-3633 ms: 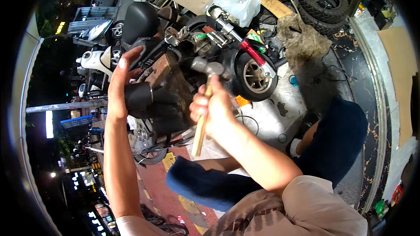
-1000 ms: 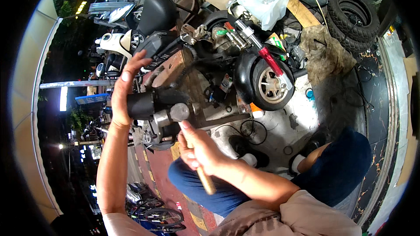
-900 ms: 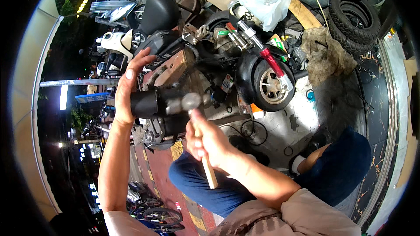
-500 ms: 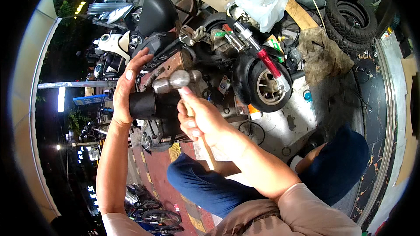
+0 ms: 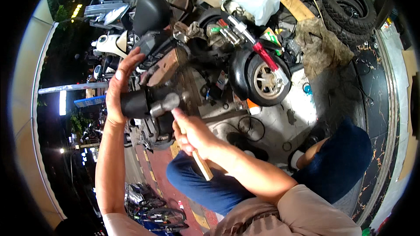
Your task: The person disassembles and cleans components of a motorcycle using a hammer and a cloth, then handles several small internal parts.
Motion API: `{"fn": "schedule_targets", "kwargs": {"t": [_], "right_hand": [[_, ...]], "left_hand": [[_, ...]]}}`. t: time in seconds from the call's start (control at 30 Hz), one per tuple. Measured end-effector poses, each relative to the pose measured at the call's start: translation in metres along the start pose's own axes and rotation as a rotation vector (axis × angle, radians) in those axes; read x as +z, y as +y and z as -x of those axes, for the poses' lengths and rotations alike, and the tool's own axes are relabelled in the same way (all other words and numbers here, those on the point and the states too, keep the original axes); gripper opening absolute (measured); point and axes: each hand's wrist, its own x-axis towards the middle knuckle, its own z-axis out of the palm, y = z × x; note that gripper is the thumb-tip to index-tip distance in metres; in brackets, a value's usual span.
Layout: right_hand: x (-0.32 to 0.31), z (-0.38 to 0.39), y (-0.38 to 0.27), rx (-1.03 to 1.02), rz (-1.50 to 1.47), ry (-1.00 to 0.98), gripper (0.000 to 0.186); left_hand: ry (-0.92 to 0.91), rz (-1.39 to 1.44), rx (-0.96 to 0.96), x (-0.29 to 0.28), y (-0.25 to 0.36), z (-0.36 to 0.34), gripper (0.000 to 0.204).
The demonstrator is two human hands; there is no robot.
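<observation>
Fingers of right hand [image 5: 192, 136] wrapped round silver-headed, wooden-handled hammer [image 5: 169, 102], left of centre; left hand [image 5: 115, 98], fingers extended, palm against black cylinder [image 5: 134, 104], centre-left; black-tyred wheel with pale spokes [image 5: 263, 82], right of centre.

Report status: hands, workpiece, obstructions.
Right hand gripping hammer, head near black cylinder's right end; contact unclear. Left hand open, palm against cylinder's left end. Wheel to hammer's right, apart.

A greyish-beige T-shirt [image 5: 286, 223] bears a dark, blocky print [image 5: 247, 226] across its front. Its short sleeves [image 5: 306, 206] leave the forearms [image 5: 253, 172] bare, like the left hand [image 5: 117, 94] and right hand [image 5: 196, 136]. Navy shorts [image 5: 334, 166] end around the knee; farther down, on the right, a white sock [image 5: 297, 160] meets a dark shoe [image 5: 314, 140].
</observation>
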Motion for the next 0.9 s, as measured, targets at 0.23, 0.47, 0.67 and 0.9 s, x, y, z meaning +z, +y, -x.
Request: {"fn": "schedule_targets", "kwargs": {"t": [0.23,0.47,0.67,0.9], "right_hand": [[0.007,0.018,-0.016,-0.171,-0.387,0.242,0.054],[0.002,0.014,-0.018,-0.033,-0.066,0.005,0.059],[0.011,0.016,-0.033,-0.098,-0.431,0.146,0.054],[0.007,0.01,-0.022,-0.071,-0.21,0.002,0.056]], "left_hand": [[0.019,0.058,-0.008,0.003,0.0,0.002,0.072],[-0.114,0.071,-0.064,-0.011,-0.004,0.002,0.069],[-0.039,0.125,-0.029,-0.003,-0.003,0.001,0.073],[-0.089,0.108,-0.035,0.001,-0.004,-0.001,0.072]]}}
